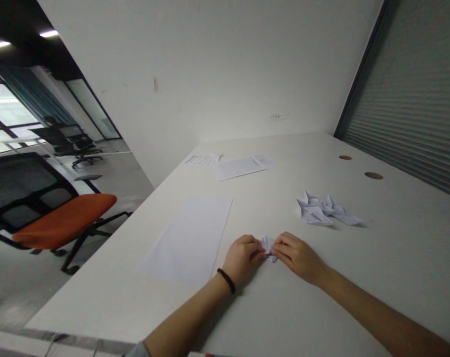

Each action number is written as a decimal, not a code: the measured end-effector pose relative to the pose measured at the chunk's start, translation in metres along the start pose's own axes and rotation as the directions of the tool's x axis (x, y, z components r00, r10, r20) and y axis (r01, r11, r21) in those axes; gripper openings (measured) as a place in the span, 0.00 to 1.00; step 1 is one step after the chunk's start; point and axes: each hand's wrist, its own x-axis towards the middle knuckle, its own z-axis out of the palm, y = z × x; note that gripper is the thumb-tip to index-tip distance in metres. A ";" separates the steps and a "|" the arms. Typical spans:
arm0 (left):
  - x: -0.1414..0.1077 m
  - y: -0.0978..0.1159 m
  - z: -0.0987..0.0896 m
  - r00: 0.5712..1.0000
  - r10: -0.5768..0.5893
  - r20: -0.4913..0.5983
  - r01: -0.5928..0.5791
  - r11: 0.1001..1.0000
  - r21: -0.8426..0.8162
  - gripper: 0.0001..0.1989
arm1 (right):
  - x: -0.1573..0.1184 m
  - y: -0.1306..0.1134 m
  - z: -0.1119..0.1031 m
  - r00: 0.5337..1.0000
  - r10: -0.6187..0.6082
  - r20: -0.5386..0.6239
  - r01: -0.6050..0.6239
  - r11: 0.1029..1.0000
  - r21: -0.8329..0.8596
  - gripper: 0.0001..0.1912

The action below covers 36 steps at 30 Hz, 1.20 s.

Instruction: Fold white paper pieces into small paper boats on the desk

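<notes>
Between my two hands is a small piece of folded white paper (268,246), just above or on the white table. My left hand (243,258), with a dark band at the wrist, pinches its left side. My right hand (298,257) grips the right side with thumb and fingers. Parts of the folded paper are hidden behind my fingertips. Off to the right lie several folded white paper shapes (317,209) in a loose cluster. Left of my left hand, blank white sheets (187,238) rest flat.
Printed sheets (241,167) lie farther back on the white table (388,258), near the wall. Two round holes (373,175) pierce the tabletop at the right. An office chair with an orange seat (66,220) stands beyond the left edge.
</notes>
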 end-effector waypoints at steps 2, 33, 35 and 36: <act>0.002 0.000 0.001 0.997 -0.072 -0.015 0.072 0.997 0.010 0.08 | 0.003 0.000 0.001 0.996 0.087 -0.028 -0.085 0.994 0.073 0.11; 0.026 -0.011 -0.010 0.944 -0.288 0.163 0.233 0.927 0.292 0.16 | 0.044 0.011 -0.004 0.768 0.590 0.250 -0.629 0.769 0.115 0.02; 0.023 -0.014 -0.013 0.937 -0.321 0.139 0.277 0.923 0.267 0.16 | 0.043 0.012 -0.005 0.771 0.576 0.273 -0.622 0.774 0.122 0.02; 0.023 -0.015 -0.015 0.925 -0.356 0.135 0.314 0.913 0.259 0.17 | 0.043 0.012 -0.006 0.771 0.566 0.291 -0.618 0.776 0.128 0.02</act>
